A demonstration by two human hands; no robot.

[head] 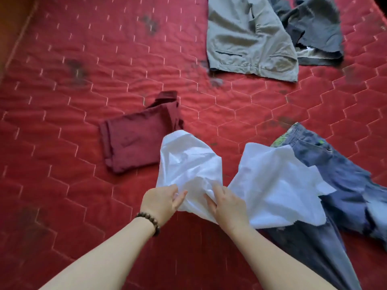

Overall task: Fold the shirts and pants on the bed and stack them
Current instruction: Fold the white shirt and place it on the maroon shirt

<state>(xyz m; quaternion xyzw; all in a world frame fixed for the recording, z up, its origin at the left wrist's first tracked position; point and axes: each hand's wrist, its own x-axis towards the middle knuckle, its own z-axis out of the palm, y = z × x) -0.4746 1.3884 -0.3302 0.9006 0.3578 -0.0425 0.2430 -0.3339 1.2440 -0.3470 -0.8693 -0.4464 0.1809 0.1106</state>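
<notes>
My left hand [162,200] and right hand [227,203] each pinch a white shirt [209,170] bunched between them, just above the red bed [83,70]. Jeans [335,185] lie under its right side. A folded maroon garment [136,141] sits beyond; grey pants [249,36] lie farthest.

Clothes spread over the bed [83,59], placed relative to the shirt [209,172].

The shirt lies at the near middle. A folded garment [136,141] lies just left of it, touching its far edge. Jeans [339,185] lie right, partly under it. Two pairs of pants [249,36] [314,24] lie well behind it, overlapping.
</notes>
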